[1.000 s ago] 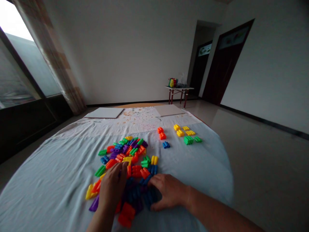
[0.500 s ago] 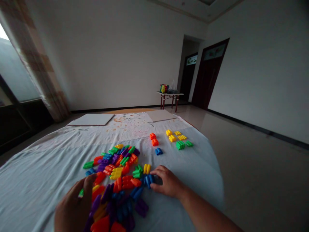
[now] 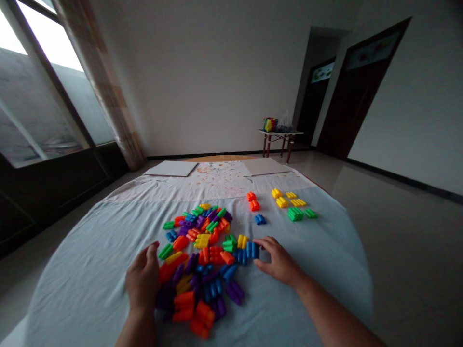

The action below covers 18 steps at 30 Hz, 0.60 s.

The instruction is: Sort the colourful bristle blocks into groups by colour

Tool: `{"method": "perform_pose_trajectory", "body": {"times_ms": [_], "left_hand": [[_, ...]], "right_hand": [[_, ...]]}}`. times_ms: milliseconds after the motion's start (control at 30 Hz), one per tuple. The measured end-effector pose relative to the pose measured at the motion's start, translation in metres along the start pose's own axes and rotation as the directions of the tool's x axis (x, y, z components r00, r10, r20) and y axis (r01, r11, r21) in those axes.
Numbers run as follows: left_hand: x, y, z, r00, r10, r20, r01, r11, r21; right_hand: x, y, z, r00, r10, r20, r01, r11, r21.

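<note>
A pile of red, purple, blue, green and yellow plastic pieces lies on the cloth-covered table. At its left edge is my left hand, fingers curled near a green piece, thumb apart, nothing visible in it. My right hand has thumb and fingers around the end of a blue piece at the pile's right side. Beyond it, set apart, lie two red pieces, a blue piece, several yellow pieces and green pieces.
Two flat boards, one white and one beige, lie at the table's far side. Behind stands a small table with a colourful bag and a clear plastic bag. A curtained window is on the left.
The camera view has turned left, so the table shows further right. My left hand has drawn back from the pile's pieces. The blue piece at my right hand stands out more from the pile.
</note>
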<state>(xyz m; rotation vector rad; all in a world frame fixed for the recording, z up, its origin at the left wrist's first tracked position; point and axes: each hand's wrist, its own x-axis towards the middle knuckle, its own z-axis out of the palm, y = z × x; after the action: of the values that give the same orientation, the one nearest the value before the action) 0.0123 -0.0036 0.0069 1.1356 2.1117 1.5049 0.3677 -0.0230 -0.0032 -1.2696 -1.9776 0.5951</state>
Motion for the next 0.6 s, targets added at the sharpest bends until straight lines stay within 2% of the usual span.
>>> {"method": "perform_pose_trajectory", "body": {"times_ms": [367,600], "left_hand": [[-0.002,-0.005,0.002,0.983,-0.034,0.179,0.024,0.998,0.057],[-0.008,0.016,0.003,0.966,-0.028,0.256,-0.002,0.993,0.116]], "right_hand": [[-0.002,0.006,0.000,0.999,0.002,0.041,0.000,0.999,-0.040],[0.001,0.007,-0.005,0.996,0.015,-0.091,-0.019,0.999,-0.042]]}}
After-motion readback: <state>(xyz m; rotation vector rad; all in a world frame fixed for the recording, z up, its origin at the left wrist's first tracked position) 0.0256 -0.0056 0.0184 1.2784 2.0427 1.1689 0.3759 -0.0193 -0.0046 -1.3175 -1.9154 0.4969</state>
